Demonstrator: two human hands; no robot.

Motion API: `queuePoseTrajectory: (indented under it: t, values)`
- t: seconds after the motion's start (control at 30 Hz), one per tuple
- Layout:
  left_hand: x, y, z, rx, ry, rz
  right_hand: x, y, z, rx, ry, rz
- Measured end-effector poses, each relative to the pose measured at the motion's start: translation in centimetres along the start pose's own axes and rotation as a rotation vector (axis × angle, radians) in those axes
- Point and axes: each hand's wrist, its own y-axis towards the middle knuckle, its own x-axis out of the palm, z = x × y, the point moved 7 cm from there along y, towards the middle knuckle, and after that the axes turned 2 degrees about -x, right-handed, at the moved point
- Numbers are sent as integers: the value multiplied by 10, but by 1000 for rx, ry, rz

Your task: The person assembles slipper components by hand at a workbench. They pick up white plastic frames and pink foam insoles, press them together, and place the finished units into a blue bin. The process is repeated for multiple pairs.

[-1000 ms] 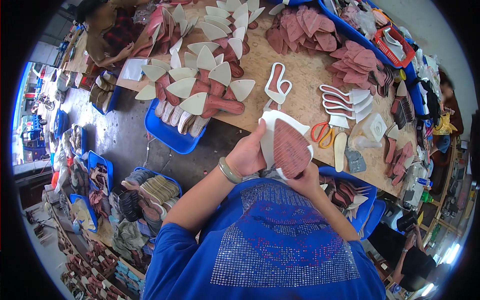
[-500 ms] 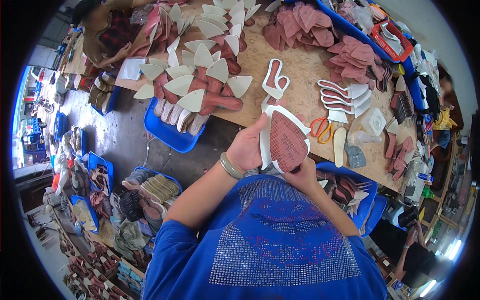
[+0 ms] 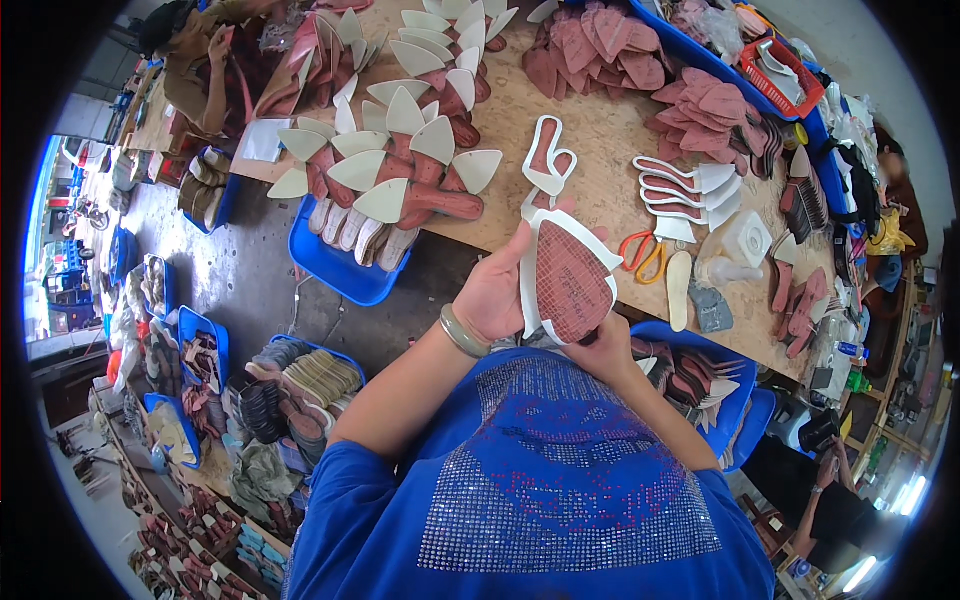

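A shoe upper piece [image 3: 572, 282] with a red, grid-patterned face and a white border is held up over the table's near edge. My left hand [image 3: 492, 298] grips its left edge, thumb along the white border. My right hand [image 3: 606, 350] is closed on its lower right edge, the fingers partly hidden. Just beyond it on the table lies a white-edged red upper [image 3: 548, 155] with a looped strap. To the right are a stack of white-edged uppers [image 3: 690, 190], orange-handled scissors [image 3: 645, 258] and a pale insole [image 3: 679, 290].
Pale-tipped red soles [image 3: 400, 165] cover the table's left part. Red cut pieces [image 3: 600, 50] are heaped at the back. A clear plastic bottle [image 3: 740, 250] lies to the right. Blue bins [image 3: 345, 270] stand below the edge. Another person [image 3: 200, 80] works at far left.
My hands and the upper piece stay nearly still. At the far left, the other person has raised a hand and shifted.
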Motion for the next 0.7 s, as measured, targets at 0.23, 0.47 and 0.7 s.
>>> queuePoseTrajectory:
  t: [0.23, 0.47, 0.7]
  values:
    - [1, -1, -1, -10, -28, 11, -1, 1, -1, -12, 6, 9]
    - [0, 1, 1, 7, -13, 12, -2, 3, 0, -50, -8, 17]
    - [2, 6, 2, 5, -31, 18, -2, 5, 9, -84, -70, 34]
